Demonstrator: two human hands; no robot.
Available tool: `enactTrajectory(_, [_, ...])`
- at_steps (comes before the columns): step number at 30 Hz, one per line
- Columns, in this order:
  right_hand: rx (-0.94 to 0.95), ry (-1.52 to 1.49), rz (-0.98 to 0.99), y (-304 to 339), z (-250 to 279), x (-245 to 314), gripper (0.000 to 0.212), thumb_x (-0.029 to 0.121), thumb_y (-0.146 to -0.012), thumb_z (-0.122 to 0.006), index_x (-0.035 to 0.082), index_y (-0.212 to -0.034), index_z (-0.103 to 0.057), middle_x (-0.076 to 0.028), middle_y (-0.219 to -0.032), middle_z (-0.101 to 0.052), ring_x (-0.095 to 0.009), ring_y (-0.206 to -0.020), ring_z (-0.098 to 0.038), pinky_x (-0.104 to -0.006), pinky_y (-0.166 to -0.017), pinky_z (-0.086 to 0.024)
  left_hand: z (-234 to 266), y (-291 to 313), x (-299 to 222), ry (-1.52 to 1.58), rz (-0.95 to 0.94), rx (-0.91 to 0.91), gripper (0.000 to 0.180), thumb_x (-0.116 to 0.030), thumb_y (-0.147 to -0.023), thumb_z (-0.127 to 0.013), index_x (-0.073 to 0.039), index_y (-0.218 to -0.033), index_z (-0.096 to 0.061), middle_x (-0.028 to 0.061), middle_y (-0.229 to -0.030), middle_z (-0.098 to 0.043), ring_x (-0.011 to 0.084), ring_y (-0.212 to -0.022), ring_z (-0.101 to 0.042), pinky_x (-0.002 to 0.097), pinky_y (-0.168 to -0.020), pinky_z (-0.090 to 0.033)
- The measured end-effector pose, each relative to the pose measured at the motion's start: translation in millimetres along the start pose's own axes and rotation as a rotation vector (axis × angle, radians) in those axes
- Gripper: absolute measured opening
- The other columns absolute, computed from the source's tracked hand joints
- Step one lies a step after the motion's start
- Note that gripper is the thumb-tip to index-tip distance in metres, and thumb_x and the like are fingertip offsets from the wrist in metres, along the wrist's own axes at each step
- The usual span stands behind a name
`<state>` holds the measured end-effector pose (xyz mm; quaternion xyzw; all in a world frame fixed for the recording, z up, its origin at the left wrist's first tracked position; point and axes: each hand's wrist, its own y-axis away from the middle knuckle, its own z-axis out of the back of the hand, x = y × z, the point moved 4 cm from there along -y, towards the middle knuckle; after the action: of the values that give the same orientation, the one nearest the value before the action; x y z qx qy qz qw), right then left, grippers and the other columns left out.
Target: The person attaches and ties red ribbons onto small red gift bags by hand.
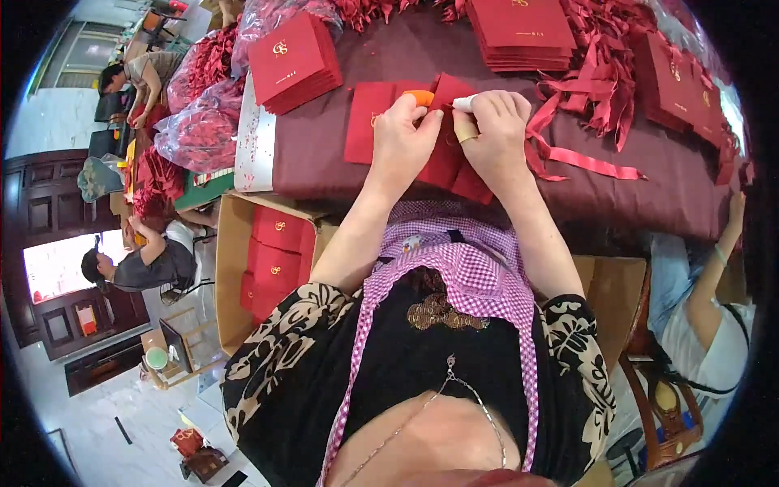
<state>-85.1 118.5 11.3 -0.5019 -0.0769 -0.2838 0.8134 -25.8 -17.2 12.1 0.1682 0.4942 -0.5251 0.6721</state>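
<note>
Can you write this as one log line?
left hand: at red packaging | right hand: at red packaging | nearby: red ribbons, stacked red pieces

1. Red folder (445, 162): I see, by remote view, a deep-red, flat-panelled piece with a plain surface, gripped near its upper end, where an edge stands raised.
2. Lower portion: I trace it slanting down and rightward to a corner near the front edge of the dark red tablecloth (312, 154).
3. Red panel (359, 130): I find it left of the folder, lying flat, its gold emblem partly covered; I cannot tell whether the two are joined.
</note>
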Motion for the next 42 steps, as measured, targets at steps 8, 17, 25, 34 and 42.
enactTrajectory(8, [-0.020, 0.022, 0.040, -2.5, -1.1, 3.4, 0.014, 0.007, -0.071, -0.069, 0.010, -0.079, -0.057, -0.004, -0.074, -0.059, -0.022, -0.076, -0.058, -0.0383, -0.081, -0.037, -1.1, 2.9, -4.7, -0.172, -0.130, -0.042, 0.013, -0.004, -0.082, -0.066, 0.002, -0.093, -0.061, 0.0087, -0.069, -0.063, 0.0067, -0.060, -0.052, 0.0256, -0.052, -0.042])
enactTrajectory(17, [0.121, 0.168, 0.118, -18.4, 6.0, 18.6, 0.010, 0.007, -0.071, -0.062, 0.009, -0.077, -0.054, -0.006, -0.073, -0.058, -0.024, -0.073, -0.056, -0.0404, -0.082, -0.038, -2.7, 7.2, -25.9, -0.334, -0.367, -0.078, 0.010, -0.003, -0.080, -0.060, -0.001, -0.090, -0.060, 0.0165, -0.075, -0.061, 0.0355, -0.073, -0.057, 0.0435, -0.064, -0.047])
enactTrajectory(25, [0.218, -0.086, -0.009, -27.8, 10.5, 2.3, 0.006, 0.005, -0.075, -0.063, 0.006, -0.080, -0.059, -0.007, -0.076, -0.062, -0.025, -0.081, -0.059, -0.0386, -0.084, -0.038, 0.6, -0.6, -19.4, -0.083, -0.160, 0.077, 0.017, -0.004, -0.087, -0.058, 0.000, -0.102, -0.063, 0.0061, -0.074, -0.060, 0.0096, -0.069, -0.055, 0.0266, -0.061, -0.044])
enactTrajectory(34, [0.220, -0.214, -0.003, -30.0, 19.3, -7.4, 0.010, 0.005, -0.074, -0.068, 0.007, -0.080, -0.061, -0.007, -0.076, -0.062, -0.025, -0.081, -0.060, -0.0392, -0.088, -0.038, -0.9, -14.8, -1.8, 0.248, -0.052, 0.161, 0.017, -0.005, -0.086, -0.061, 0.002, -0.102, -0.064, 0.0096, -0.075, -0.064, 0.0089, -0.069, -0.057, 0.0258, -0.062, -0.047])
enactTrajectory(42, [0.227, -0.297, -0.016, -27.6, 17.8, -12.2, 0.016, 0.002, -0.071, -0.072, 0.006, -0.083, -0.063, -0.006, -0.084, -0.063, -0.027, -0.090, -0.056, -0.0374, -0.086, -0.042, -5.0, -17.4, -4.3, 0.168, -0.099, 0.122, 0.017, -0.005, -0.085, -0.063, 0.002, -0.101, -0.063, 0.0136, -0.083, -0.068, 0.0144, -0.073, -0.063, 0.0287, -0.065, -0.049])
